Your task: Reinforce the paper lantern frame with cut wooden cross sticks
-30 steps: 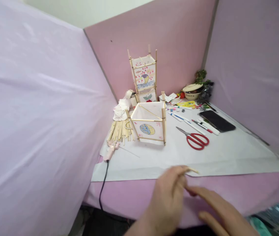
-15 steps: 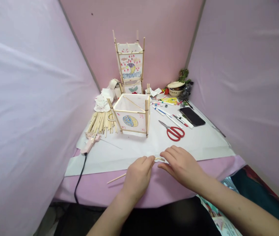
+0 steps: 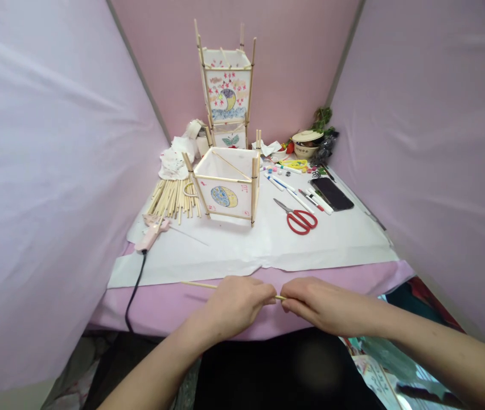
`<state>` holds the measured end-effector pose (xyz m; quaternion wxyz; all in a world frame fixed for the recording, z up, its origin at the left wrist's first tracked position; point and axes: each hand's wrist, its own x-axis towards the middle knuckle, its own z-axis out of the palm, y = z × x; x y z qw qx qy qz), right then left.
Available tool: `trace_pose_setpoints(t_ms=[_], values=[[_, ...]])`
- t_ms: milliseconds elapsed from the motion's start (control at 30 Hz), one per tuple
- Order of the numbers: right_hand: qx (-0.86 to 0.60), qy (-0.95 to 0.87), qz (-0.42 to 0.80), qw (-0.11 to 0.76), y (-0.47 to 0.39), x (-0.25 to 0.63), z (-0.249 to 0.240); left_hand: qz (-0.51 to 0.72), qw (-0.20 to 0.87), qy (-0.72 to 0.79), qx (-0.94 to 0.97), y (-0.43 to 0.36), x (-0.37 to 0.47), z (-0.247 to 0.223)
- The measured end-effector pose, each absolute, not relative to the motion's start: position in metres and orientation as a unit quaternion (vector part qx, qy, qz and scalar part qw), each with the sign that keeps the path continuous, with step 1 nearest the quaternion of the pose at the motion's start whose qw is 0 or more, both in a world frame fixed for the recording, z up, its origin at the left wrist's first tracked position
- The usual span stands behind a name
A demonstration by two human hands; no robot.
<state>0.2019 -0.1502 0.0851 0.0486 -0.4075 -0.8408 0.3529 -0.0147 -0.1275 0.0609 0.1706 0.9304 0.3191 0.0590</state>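
Note:
A thin wooden stick (image 3: 197, 284) runs level over the pink table edge, gripped by both hands. My left hand (image 3: 242, 302) is closed around its middle, with a long piece sticking out to the left. Close beside it, my right hand (image 3: 315, 302) pinches the stick's right end; only a short stretch shows between the hands. Beyond them on white paper stands a lantern frame (image 3: 229, 196) of sticks and white panels with a drawn moon. Red-handled scissors (image 3: 300, 221) lie to its right, blades partly apart.
A pink glue gun (image 3: 152, 232) with a black cord lies at left, near a pile of wooden sticks (image 3: 174, 199). A taller decorated lantern (image 3: 227, 94) stands behind. Several markers (image 3: 298, 199), a phone (image 3: 332, 193) and a lidded bowl (image 3: 306, 145) are at right. Fabric walls hem both sides.
Both hands have come down toward me, off the paper's front edge. My right hand has closed on the stick's end, and the stick now lies more level.

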Motion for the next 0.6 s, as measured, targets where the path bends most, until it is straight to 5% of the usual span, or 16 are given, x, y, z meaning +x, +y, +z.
trace_pose_setpoints(t_ms=[400, 600], values=[[-0.327, -0.809, 0.485, -0.06, -0.16, 0.2, 0.115, -0.004, 0.227, 0.261, 0.938, -0.143, -0.02, 0.109], [-0.277, -0.846, 0.452, -0.059, -0.181, 0.192, 0.128, -0.026, 0.303, 0.229, 0.925, -0.164, -0.018, 0.126]])
